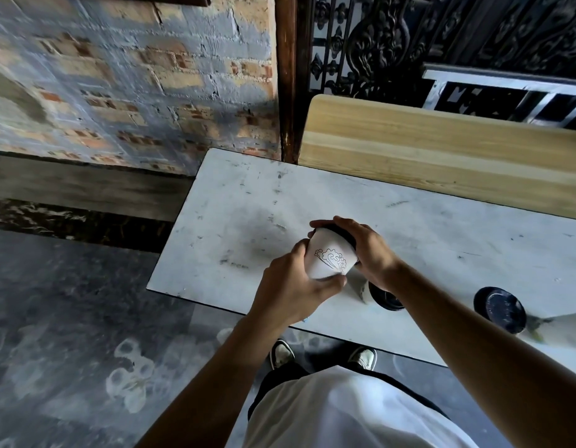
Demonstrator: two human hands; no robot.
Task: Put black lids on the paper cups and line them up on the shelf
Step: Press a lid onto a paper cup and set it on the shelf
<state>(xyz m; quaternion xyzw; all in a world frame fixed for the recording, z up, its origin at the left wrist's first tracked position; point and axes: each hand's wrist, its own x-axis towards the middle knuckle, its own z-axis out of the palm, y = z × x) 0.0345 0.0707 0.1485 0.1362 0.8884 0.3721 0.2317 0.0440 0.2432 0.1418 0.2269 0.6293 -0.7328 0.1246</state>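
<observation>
White paper, printed with a thin cloud pattern, is what both hands are closed around: a paper cup (328,258) held tilted above the middle of the desk (425,227), its mouth tipped away towards the far side. The left hand (291,287) wraps the lower wall and base, fingers curled round the far side and thumb (331,281) lying across the near edge of the base. The right hand (365,248) is cupped over the mouth, pressing a black lid (343,236) against the rim; only a dark arc of it shows under the fingers, so I cannot tell whether it is fully seated.

To do this well, I judge the left hand should grip lightly, since a thin paper wall would probably buckle if squeezed. The right should press evenly all the way round the rim rather than at one spot, so that no section is left raised.

Just beside the right wrist, nearer the front edge, another lidded cup (382,297) lies on the desk, partly hidden. Further right lies a second one (500,310), its lid facing the camera. Beyond the desk runs a pale wooden shelf (441,147), bare where it shows.
</observation>
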